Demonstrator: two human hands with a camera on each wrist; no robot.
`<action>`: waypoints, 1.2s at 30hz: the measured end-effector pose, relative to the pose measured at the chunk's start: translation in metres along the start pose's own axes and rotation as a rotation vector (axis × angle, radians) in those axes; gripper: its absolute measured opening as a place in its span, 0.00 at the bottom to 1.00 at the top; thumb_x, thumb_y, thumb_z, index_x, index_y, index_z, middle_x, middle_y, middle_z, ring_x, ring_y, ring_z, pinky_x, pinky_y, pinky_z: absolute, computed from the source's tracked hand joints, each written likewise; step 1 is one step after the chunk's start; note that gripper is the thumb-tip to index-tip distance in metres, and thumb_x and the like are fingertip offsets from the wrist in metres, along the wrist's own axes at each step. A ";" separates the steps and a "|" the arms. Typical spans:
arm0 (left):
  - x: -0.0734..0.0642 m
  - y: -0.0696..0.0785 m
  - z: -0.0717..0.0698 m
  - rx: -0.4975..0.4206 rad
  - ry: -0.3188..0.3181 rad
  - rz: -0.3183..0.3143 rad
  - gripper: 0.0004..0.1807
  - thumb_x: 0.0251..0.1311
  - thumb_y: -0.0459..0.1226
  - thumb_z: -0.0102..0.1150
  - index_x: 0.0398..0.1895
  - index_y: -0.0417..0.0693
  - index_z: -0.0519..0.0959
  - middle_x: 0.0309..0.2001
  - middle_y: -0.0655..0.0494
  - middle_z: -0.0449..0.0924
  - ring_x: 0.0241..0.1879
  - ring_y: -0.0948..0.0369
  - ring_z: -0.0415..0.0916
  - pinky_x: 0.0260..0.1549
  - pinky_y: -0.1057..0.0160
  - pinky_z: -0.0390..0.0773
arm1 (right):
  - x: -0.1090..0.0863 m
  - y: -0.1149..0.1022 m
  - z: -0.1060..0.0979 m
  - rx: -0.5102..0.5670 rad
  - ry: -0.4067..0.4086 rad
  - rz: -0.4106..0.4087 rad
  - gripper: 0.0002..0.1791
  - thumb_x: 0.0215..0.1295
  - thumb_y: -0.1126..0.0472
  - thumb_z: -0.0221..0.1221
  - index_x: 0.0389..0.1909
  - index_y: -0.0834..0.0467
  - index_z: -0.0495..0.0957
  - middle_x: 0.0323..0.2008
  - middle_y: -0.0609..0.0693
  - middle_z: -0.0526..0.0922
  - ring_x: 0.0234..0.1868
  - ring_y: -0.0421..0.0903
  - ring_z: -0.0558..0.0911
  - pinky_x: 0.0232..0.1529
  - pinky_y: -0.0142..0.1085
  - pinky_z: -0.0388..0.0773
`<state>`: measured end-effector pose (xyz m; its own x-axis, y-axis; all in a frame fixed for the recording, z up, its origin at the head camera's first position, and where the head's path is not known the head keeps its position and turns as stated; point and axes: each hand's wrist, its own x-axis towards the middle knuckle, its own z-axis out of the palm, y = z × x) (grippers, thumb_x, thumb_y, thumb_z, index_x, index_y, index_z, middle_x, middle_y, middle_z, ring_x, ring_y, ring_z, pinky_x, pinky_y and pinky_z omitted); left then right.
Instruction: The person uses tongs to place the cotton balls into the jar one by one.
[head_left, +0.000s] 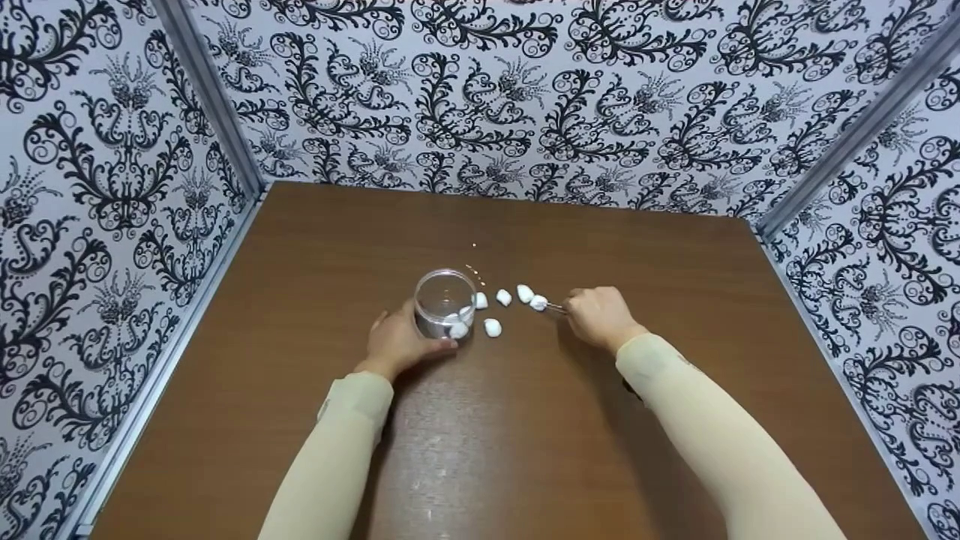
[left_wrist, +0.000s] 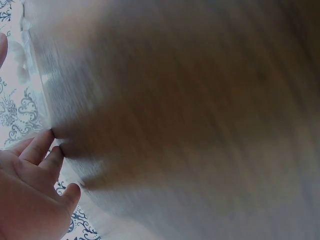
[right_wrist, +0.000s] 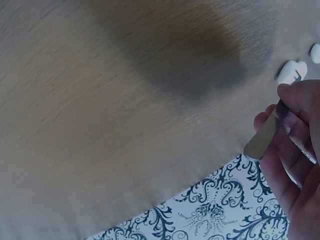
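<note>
A clear glass jar (head_left: 445, 296) stands on the table with white, marshmallow-like pieces in its bottom. My left hand (head_left: 399, 339) grips it from the left side, the thumb along the near side; in the left wrist view the fingers of the left hand (left_wrist: 37, 175) show at the lower left. My right hand (head_left: 602, 319) holds a metal fork (right_wrist: 263, 135) by its handle. The fork's far end meets a white piece (head_left: 538, 303), which sits right beside another white piece (head_left: 524, 292). Fingers of the right hand hide part of the handle.
More white pieces lie between jar and fork: one (head_left: 503, 298) in the middle, one (head_left: 492, 328) nearer, one (head_left: 481, 301) close by the jar. Small bright specks (head_left: 475, 271) dot the brown wooden table (head_left: 510, 450) behind them. Patterned walls (head_left: 480, 112) enclose its back and sides.
</note>
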<state>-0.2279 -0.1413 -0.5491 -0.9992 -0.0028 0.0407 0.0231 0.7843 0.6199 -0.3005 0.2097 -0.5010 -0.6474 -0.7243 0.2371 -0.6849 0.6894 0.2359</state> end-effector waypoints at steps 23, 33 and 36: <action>0.000 0.001 0.000 0.006 0.003 0.004 0.60 0.35 0.64 0.77 0.69 0.39 0.67 0.56 0.43 0.80 0.58 0.50 0.76 0.70 0.46 0.51 | -0.005 0.007 -0.017 0.036 0.078 -0.011 0.07 0.53 0.68 0.61 0.19 0.56 0.81 0.20 0.49 0.78 0.14 0.51 0.75 0.12 0.49 0.71; 0.000 0.000 -0.001 0.002 -0.002 0.004 0.63 0.35 0.65 0.76 0.72 0.39 0.63 0.59 0.45 0.79 0.61 0.53 0.74 0.71 0.47 0.49 | 0.006 0.006 -0.039 0.006 0.156 -0.052 0.04 0.48 0.68 0.59 0.20 0.56 0.79 0.21 0.48 0.76 0.13 0.51 0.73 0.09 0.49 0.68; 0.000 0.000 0.000 -0.004 0.001 0.013 0.63 0.35 0.65 0.76 0.72 0.38 0.63 0.59 0.44 0.79 0.61 0.52 0.74 0.71 0.46 0.49 | 0.015 0.001 -0.050 0.008 0.176 -0.074 0.04 0.50 0.67 0.59 0.22 0.56 0.81 0.21 0.48 0.76 0.13 0.51 0.73 0.09 0.49 0.68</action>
<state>-0.2280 -0.1416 -0.5491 -0.9987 0.0071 0.0499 0.0366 0.7817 0.6226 -0.2941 0.1998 -0.4502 -0.5276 -0.7596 0.3804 -0.7313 0.6339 0.2517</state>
